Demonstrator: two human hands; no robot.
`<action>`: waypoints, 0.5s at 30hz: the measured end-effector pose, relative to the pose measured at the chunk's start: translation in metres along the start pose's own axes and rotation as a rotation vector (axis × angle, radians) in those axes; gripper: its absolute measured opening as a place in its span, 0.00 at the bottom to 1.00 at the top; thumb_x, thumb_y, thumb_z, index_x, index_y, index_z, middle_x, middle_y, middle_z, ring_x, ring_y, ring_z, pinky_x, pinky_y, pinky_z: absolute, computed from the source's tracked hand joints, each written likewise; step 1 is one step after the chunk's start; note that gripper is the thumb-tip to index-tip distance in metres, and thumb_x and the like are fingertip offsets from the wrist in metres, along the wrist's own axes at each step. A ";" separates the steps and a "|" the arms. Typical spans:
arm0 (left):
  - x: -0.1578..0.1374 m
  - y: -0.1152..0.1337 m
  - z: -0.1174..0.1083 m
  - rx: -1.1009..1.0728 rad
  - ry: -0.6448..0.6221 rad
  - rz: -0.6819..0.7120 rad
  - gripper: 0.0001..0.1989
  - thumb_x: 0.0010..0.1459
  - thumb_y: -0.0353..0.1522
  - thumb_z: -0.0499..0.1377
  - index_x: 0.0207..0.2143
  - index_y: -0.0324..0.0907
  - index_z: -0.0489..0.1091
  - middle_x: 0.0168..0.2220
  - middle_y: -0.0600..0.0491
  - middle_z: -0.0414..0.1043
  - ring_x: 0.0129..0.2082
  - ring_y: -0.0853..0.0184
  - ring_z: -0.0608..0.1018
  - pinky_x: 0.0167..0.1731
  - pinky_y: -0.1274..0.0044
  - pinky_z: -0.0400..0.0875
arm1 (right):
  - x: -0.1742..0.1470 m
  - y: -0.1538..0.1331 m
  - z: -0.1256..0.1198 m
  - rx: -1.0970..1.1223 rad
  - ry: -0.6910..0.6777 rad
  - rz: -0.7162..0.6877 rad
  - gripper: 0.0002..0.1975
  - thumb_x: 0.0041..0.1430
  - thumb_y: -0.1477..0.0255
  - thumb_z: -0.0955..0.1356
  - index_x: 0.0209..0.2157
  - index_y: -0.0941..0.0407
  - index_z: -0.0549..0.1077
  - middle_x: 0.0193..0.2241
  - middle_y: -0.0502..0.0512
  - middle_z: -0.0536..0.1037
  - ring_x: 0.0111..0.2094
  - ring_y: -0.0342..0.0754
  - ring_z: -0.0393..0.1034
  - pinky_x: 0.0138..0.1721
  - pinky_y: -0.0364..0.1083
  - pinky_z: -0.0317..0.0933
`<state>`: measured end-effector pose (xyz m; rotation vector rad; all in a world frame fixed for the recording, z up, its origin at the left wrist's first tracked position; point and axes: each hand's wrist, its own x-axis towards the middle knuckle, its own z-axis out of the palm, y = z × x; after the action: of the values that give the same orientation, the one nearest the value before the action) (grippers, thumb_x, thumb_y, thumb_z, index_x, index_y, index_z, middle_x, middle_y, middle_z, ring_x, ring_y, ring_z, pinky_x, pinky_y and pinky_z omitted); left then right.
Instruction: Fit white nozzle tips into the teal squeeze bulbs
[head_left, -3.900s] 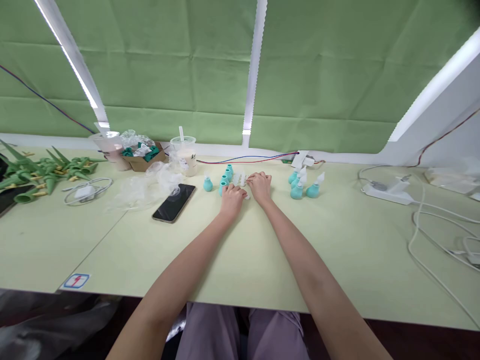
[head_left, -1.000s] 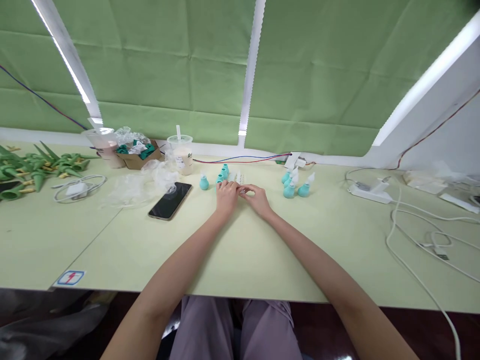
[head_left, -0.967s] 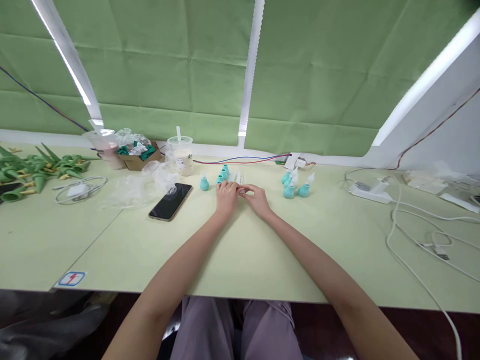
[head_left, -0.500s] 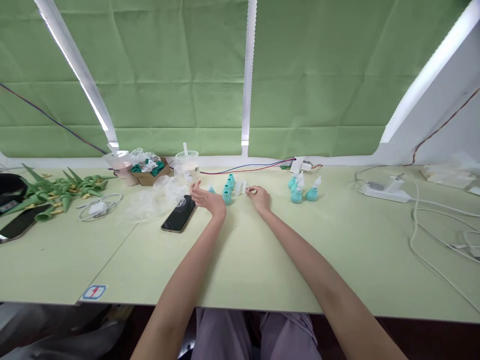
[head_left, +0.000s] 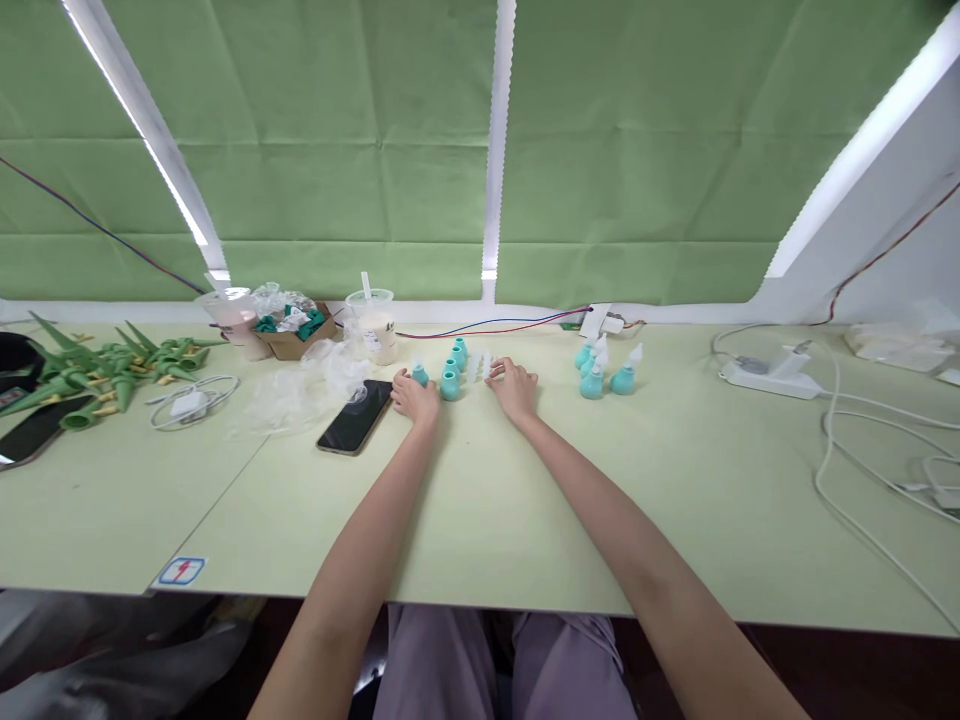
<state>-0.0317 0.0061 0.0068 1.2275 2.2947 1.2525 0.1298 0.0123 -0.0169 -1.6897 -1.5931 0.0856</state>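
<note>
My left hand (head_left: 415,397) is closed around the lower side of a small turquoise squeeze bulb (head_left: 420,375) with a pale top. Just right of it, a row of open-necked turquoise bulbs (head_left: 450,386) stands upright. Small clear-white nozzle tips (head_left: 478,367) lie beside that row. At their right end my right hand (head_left: 514,388) has thumb and fingertips together on a tip, mostly hidden by the fingers. Farther right, several turquoise bulbs with white pointed nozzles (head_left: 622,378) stand in a group.
Left of my left hand lie a black phone (head_left: 355,418) and crumpled clear plastic bags (head_left: 289,398). Drink cups (head_left: 376,335), a small cardboard box (head_left: 296,343) and green plastic parts (head_left: 124,370) stand farther left. A white power strip (head_left: 772,378) with cables lies right.
My left hand has come down from an open, raised pose and closed at the turquoise bulb. My right hand stays by the nozzle tips. The view has shifted slightly.
</note>
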 end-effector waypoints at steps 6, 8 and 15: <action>0.006 -0.004 -0.001 -0.007 0.003 0.027 0.20 0.53 0.32 0.58 0.48 0.46 0.57 0.50 0.50 0.68 0.55 0.58 0.64 0.52 0.62 0.57 | 0.000 0.001 0.000 0.023 0.000 0.032 0.10 0.52 0.74 0.67 0.37 0.51 0.65 0.32 0.47 0.78 0.40 0.48 0.67 0.40 0.47 0.46; 0.009 -0.006 -0.001 0.005 -0.006 0.028 0.16 0.54 0.33 0.58 0.45 0.47 0.60 0.50 0.51 0.68 0.54 0.57 0.64 0.51 0.61 0.57 | -0.001 0.000 -0.001 0.033 0.005 0.040 0.10 0.52 0.73 0.67 0.38 0.51 0.65 0.33 0.47 0.77 0.40 0.48 0.67 0.40 0.47 0.46; 0.011 -0.005 -0.003 -0.110 0.067 0.080 0.14 0.58 0.36 0.52 0.47 0.45 0.61 0.49 0.50 0.68 0.52 0.59 0.66 0.49 0.65 0.59 | -0.007 -0.010 -0.010 0.083 0.129 -0.066 0.08 0.59 0.71 0.61 0.41 0.53 0.65 0.37 0.52 0.76 0.38 0.48 0.66 0.41 0.47 0.47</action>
<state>-0.0427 0.0113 0.0069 1.2692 2.2087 1.4477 0.1259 0.0001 -0.0075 -1.5467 -1.5271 0.0086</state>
